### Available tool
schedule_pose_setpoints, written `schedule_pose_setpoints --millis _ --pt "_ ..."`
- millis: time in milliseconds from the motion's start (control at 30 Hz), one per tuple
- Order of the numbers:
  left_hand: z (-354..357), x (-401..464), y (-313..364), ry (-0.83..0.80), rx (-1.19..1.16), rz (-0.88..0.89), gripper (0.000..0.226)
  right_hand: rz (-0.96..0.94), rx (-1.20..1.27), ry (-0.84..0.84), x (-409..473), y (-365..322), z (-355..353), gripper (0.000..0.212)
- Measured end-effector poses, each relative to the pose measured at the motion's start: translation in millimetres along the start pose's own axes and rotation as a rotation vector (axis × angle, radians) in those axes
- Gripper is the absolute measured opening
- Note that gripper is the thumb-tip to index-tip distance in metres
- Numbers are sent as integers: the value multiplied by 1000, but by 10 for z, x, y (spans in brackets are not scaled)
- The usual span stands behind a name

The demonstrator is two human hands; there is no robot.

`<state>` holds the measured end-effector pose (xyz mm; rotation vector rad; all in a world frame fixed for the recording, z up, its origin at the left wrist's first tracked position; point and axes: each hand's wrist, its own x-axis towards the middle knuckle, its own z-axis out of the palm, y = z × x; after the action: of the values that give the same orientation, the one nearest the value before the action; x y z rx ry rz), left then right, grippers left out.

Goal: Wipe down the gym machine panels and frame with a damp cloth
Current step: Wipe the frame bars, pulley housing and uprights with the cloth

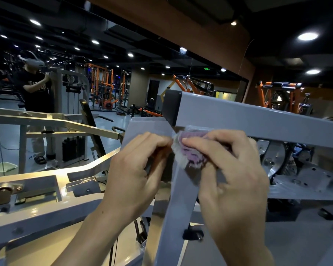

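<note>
A purple and white cloth (190, 150) is bunched against the grey frame of the gym machine (238, 120), where the top beam meets a slanted upright. My right hand (231, 169) grips the cloth with curled fingers. My left hand (136, 166) sits just left of it, its curled fingertips pinching the cloth's left edge beside the upright. Much of the cloth is hidden under my right fingers.
A wall mirror behind the machine reflects a person in black and orange racks (102, 87). A lighter metal arm of the machine (52, 120) runs across the left. A pale green basin (3, 167) stands on the floor at the far left. Bolts and brackets lie on the lower frame.
</note>
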<state>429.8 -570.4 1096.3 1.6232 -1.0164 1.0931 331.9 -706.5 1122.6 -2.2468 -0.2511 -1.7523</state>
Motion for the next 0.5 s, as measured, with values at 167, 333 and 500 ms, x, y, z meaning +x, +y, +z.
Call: schedule_pose_setpoints --millis 167,333,500 --pt "17 -13 11 24 -71 -32 14 79 -4 -43 -557 -58 135 38" --pt "6 -14 3 12 -73 -20 15 52 15 -17 -462 -39 121 37" --pt "2 -23 -2 6 -64 -18 17 25 18 12 -363 21 118 32"
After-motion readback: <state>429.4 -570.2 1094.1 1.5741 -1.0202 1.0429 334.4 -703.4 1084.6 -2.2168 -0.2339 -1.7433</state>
